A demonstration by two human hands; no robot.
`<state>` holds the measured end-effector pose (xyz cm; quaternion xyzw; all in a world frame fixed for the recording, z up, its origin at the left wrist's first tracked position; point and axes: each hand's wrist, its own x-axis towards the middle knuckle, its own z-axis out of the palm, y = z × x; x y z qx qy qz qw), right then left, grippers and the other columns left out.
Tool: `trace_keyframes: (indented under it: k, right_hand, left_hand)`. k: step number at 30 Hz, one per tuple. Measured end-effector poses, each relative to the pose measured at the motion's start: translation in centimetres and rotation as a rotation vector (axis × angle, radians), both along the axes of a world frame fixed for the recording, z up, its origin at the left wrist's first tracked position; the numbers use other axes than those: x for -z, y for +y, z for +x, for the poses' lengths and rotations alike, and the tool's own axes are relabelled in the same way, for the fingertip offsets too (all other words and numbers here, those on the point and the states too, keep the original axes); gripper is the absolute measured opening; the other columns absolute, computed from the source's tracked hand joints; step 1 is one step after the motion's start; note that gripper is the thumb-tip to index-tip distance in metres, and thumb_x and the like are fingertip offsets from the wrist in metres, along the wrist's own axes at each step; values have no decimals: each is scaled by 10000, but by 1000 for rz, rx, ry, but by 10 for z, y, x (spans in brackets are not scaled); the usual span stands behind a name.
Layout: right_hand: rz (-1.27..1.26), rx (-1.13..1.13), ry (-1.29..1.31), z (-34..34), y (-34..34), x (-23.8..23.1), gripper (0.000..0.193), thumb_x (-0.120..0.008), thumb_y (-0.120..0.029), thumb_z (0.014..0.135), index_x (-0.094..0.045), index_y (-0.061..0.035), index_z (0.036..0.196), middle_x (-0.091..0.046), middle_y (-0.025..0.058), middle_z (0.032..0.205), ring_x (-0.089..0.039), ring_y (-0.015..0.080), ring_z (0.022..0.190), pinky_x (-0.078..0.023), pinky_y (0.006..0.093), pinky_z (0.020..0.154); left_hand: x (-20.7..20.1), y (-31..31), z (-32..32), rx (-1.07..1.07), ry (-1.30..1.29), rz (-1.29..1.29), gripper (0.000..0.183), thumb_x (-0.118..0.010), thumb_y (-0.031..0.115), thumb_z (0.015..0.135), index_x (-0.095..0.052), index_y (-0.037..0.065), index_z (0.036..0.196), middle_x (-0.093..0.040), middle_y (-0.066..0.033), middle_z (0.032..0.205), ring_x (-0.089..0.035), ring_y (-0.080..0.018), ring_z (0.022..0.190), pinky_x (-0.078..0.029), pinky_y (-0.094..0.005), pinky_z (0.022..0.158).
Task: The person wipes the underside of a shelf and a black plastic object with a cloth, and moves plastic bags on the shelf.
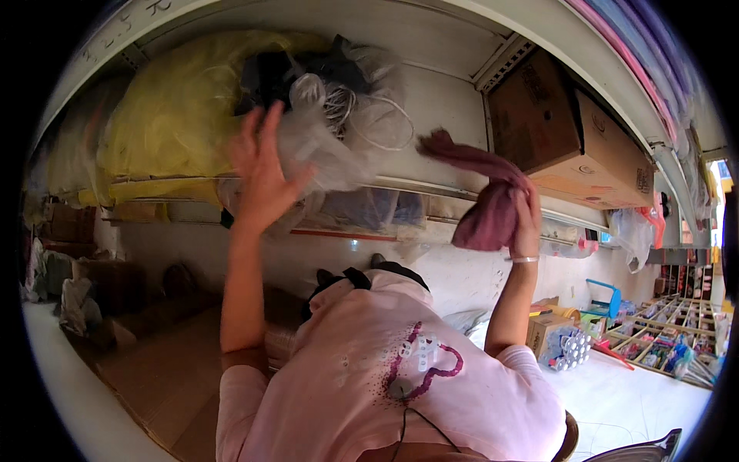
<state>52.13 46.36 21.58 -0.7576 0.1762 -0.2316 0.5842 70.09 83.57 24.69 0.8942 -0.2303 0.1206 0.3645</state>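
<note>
My right hand point(526, 219) is closed around a maroon cloth point(490, 215), which is bunched and twisted in front of the shelf, one end sticking out to the left. Raised with fingers spread, my left hand point(267, 173) holds nothing. It is in front of a clear plastic bag point(327, 154) on the shelf, and I cannot tell whether it touches the bag. Coiled white cord point(337, 108) shows in that plastic, next to a dark bundle point(269, 77). A large yellow plastic bag point(173, 115) lies to the left of the hand.
A cardboard box point(570, 131) stands on the shelf point(439, 100) at the right. Below, wrapped goods point(369, 208) lie on a lower shelf. Flattened cardboard point(177, 362) covers floor at the left. A small carton point(543, 327) and a blue stool point(604, 299) stand at the right.
</note>
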Motion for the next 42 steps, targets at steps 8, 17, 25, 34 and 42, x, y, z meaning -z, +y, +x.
trace_keyframes:
  k: [8,17,25,34,42]
  right_hand:
    - [560,220,-226,-69,20,20,432,-482,-191,958,-415,5,1337,-492,115,1317,-475,198,1199,-365,325,1029]
    - [608,304,-264,-90,34,36,465,-479,-229,958,-398,-10,1360,-494,119,1316,-490,215,1199,-373,334,1039]
    - [718,420,-269,-107,33,51,451,-472,-206,958,-404,-14,1361,-506,116,1310,-503,218,1196,-394,343,1027]
    - [879,179,-624,-73,40,18,488,-454,-154,948,-343,-1,1398,-450,152,1382,-461,260,1262,-360,394,1072]
    - [-642,-120,-303,-16,88,-73,449,-663,-186,801,-612,-139,1245,-520,165,1225,-540,344,1064,-432,384,907]
  left_hand:
    - [-56,-25,95,342,209,-347,433,-629,199,883,-520,54,1276,-544,-139,1282,-523,-257,1183,-382,-377,1026]
    - [-27,-82,207,279,310,739,1039,-732,576,704,-244,92,1484,-293,-192,1499,-306,-330,1376,-255,-438,1131]
    - [-52,-99,191,337,-75,782,1057,-791,548,617,-353,-38,1380,-411,-237,1381,-384,-374,1291,-307,-435,1082]
    - [-90,-114,40,371,-412,263,845,-852,375,564,-479,-12,1217,-437,-199,1328,-445,-378,1208,-376,-493,992]
    - [-61,-145,-54,563,-290,218,689,-783,270,577,-515,24,1163,-590,-145,1134,-523,-330,1091,-384,-433,915]
